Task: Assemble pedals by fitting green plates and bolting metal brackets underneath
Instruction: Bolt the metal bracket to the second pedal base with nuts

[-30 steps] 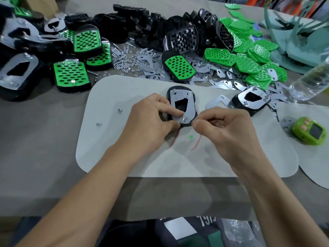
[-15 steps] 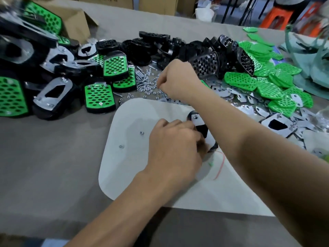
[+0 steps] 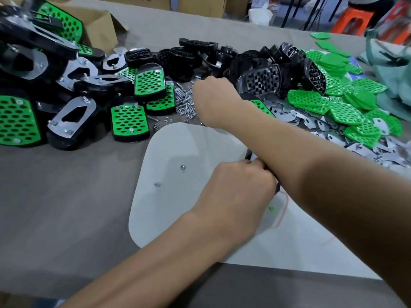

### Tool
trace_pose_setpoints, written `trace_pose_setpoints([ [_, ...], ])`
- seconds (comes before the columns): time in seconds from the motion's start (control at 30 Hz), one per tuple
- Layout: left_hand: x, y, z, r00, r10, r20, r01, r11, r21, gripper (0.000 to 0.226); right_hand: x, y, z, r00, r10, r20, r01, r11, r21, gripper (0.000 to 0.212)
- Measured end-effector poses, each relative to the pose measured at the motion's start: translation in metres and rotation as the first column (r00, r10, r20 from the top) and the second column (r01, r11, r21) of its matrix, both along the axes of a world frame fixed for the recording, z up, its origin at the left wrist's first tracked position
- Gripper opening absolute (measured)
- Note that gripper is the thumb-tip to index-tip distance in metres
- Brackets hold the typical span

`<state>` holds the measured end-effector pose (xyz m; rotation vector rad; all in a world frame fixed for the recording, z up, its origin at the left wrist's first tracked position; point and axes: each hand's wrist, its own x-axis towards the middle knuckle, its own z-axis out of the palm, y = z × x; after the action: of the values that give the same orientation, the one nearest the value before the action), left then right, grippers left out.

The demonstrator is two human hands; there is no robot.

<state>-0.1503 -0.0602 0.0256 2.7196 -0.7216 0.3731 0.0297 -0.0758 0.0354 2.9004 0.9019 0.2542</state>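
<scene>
- Left hand (image 3: 235,190) had its fingers clamped on the pedal (image 3: 277,187), on the near white mat (image 3: 178,196) and mostly hidden.
- Right hand (image 3: 214,98) hovered over the far nuts (image 3: 185,107); fingers tucked under, so I couldn't tell whether they held anything.

Hands (image 3: 239,190) (image 3: 214,98) x2, loose nuts (image 3: 182,167) (image 3: 157,184) x2

Grey table (image 3: 66,196) is packed: assembled pedals (image 3: 129,121) piled upper left beside a cardboard box (image 3: 100,27), black pedal bodies (image 3: 200,54) top centre, nuts and bolts (image 3: 184,103) below them, green plates (image 3: 347,112) and metal brackets (image 3: 311,121) right, white mat (image 3: 178,196) centre.
</scene>
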Motion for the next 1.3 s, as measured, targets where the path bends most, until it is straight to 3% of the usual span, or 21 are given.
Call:
trace_pose_setpoints([
  [0.07,0.005,0.004,-0.015,0.999,0.026,0.03,-0.026,1.0,-0.006,0.023,-0.003,-0.001,0.001,1.0,-0.013,0.005,0.013,0.999,0.052,0.018],
  [0.13,0.006,0.009,-0.023,0.991,0.025,-0.129,-0.058,0.965,-0.255,0.008,-0.004,-0.006,0.002,0.997,-0.078,-0.013,0.079,0.977,0.198,0.011],
  [0.2,0.01,0.017,-0.025,0.973,0.053,-0.223,-0.18,0.78,-0.599,0.005,-0.01,-0.018,0.005,0.981,-0.176,-0.081,0.194,0.887,0.42,0.014],
  [0.27,0.024,0.023,-0.026,0.959,0.166,-0.231,-0.283,0.639,-0.716,0.007,-0.02,-0.039,0.013,0.957,-0.233,-0.174,0.289,0.696,0.657,0.009],
  [0.33,0.042,0.027,-0.023,0.925,0.268,-0.268,-0.379,0.677,-0.631,0.02,-0.035,-0.067,0.021,0.944,-0.235,-0.232,0.323,0.518,0.792,0.012],
  [0.4,0.056,0.025,-0.019,0.913,0.239,-0.329,-0.391,0.74,-0.547,0.035,-0.055,-0.094,0.026,0.938,-0.198,-0.283,0.341,0.396,0.853,0.013],
  [0.53,0.071,0.013,-0.022,0.889,0.074,-0.452,-0.298,0.843,-0.448,0.045,-0.088,-0.133,0.022,0.911,-0.138,-0.388,0.412,0.303,0.86,0.013],
  [0.6,0.074,0.011,-0.024,0.887,0.073,-0.456,-0.275,0.877,-0.394,0.041,-0.096,-0.142,0.017,0.888,-0.099,-0.449,0.458,0.274,0.846,0.018],
  [0.73,0.078,0.008,-0.031,0.908,0.083,-0.411,-0.237,0.909,-0.342,0.035,-0.105,-0.147,0.006,0.853,-0.074,-0.516,0.51,0.326,0.796,0.021],
  [0.9,0.075,0.004,-0.032,0.918,0.075,-0.39,-0.244,0.881,-0.405,0.03,-0.105,-0.146,0.007,0.902,-0.199,-0.383,0.413,0.655,0.632,0.029],
  [1.03,0.073,0.002,-0.032,0.918,0.08,-0.388,-0.263,0.856,-0.445,0.024,-0.106,-0.141,0.015,0.934,-0.173,-0.312,0.313,0.818,0.482,0.023],
  [1.3,0.073,0.002,-0.034,0.907,0.085,-0.413,-0.293,0.832,-0.471,0.023,-0.109,-0.136,0.027,0.942,-0.176,-0.287,0.273,0.898,0.344,0.029],
])
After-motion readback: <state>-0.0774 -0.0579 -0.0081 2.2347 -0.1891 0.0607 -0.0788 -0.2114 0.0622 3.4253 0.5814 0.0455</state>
